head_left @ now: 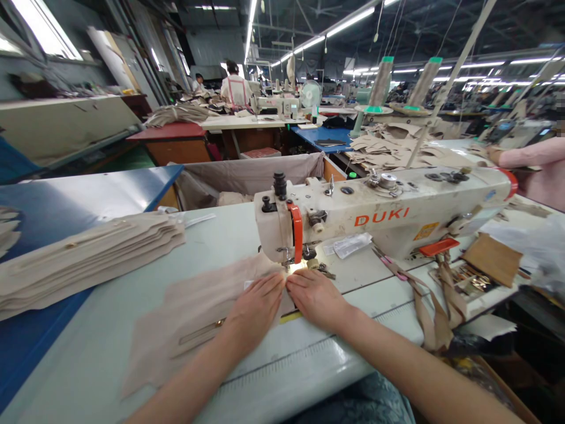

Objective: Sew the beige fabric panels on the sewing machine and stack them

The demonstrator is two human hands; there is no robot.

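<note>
A beige fabric panel (176, 318) lies on the pale green sewing table, with a zippered slit (198, 338) in it and a brass-coloured zipper pull. My left hand (258, 306) rests on this panel, fingers stretched toward the needle area. Beside it, my right hand (315, 297) lies with its fingers extended, fingertips at the fabric edge just in front of the presser foot. The fingertips of both hands nearly meet under the lit head of a white sewing machine (335, 212) marked DUKI. Both thumbs are hidden.
A stack of beige panels (92, 253) lies to the left. Right of the machine are pink-handled scissors (391, 265), fabric strips (426, 312) and a small parts tray (479, 282). A cloth-lined bin (260, 171) stands behind the table. A co-worker's pink sleeve (534, 154) shows at right.
</note>
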